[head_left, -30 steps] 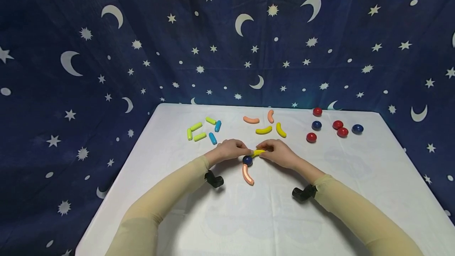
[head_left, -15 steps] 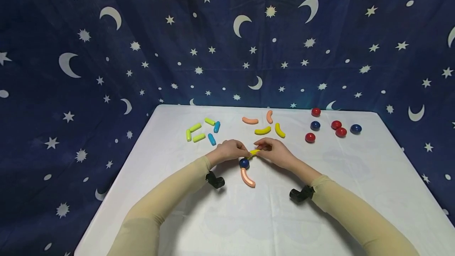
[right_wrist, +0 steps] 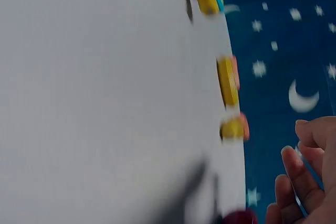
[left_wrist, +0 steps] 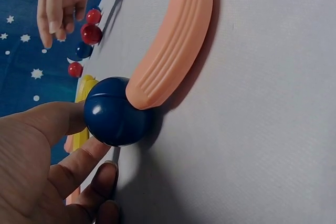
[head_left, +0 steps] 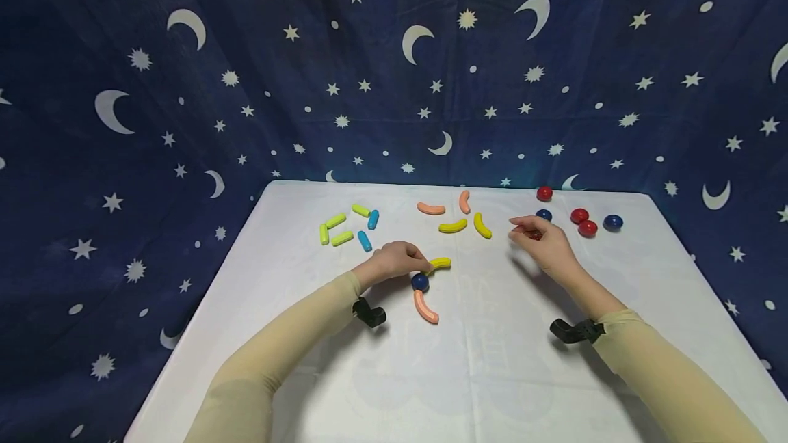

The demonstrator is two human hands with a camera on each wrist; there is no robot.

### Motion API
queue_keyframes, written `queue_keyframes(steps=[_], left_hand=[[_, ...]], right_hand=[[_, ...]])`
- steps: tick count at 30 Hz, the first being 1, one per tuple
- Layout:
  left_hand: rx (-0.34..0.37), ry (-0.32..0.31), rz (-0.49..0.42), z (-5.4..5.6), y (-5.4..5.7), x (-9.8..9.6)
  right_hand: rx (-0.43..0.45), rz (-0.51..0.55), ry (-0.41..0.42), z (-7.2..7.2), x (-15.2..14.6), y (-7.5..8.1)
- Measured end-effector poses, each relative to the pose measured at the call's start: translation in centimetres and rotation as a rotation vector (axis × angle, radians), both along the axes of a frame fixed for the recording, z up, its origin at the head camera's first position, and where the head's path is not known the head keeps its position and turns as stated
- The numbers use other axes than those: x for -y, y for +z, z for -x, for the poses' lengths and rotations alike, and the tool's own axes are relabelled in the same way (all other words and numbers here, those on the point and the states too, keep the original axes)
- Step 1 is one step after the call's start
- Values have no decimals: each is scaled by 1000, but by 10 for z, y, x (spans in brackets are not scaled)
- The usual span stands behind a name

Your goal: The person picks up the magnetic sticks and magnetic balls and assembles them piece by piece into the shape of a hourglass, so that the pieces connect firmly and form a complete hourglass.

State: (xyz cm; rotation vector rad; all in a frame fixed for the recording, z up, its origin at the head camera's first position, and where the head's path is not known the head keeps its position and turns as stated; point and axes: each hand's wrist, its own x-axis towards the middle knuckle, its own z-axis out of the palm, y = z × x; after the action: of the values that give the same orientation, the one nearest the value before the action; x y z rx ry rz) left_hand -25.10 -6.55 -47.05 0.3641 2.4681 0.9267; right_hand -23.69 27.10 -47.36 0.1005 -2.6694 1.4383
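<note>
My left hand [head_left: 400, 260] pinches the near end of a yellow curved bar [head_left: 440, 263], right behind a dark blue ball [head_left: 420, 282]. An orange curved bar [head_left: 426, 307] touches the ball's front side. In the left wrist view the thumb and fingers pass behind the blue ball [left_wrist: 116, 111], so their exact contact is hidden; the orange bar [left_wrist: 176, 40] runs upward from it. My right hand [head_left: 544, 245] hovers over a red ball [head_left: 534, 232], largely covered by it. Loosely bent, its fingers [right_wrist: 302, 179] hold nothing in the right wrist view.
Toward the back lie two yellow bars [head_left: 453, 226] and two orange bars [head_left: 431, 208]. Several lime green sticks [head_left: 342, 238] and two blue sticks [head_left: 364, 241] lie left. More red balls [head_left: 587, 228] and blue balls [head_left: 612, 223] stand right on the white table [head_left: 480, 374].
My right hand has let go of the yellow curved bar and moved right to the red ball. The left hand stays at the joint. The view has shifted slightly.
</note>
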Motion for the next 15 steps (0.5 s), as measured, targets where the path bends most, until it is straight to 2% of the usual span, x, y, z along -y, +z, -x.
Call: queue_keyframes(steps=[8, 15], left_hand=[[13, 3, -22, -1, 1, 0], [18, -2, -33, -2, 1, 0]], right_hand=[[11, -42, -84, -4, -35, -1], [93, -54, -103, -1, -47, -12]])
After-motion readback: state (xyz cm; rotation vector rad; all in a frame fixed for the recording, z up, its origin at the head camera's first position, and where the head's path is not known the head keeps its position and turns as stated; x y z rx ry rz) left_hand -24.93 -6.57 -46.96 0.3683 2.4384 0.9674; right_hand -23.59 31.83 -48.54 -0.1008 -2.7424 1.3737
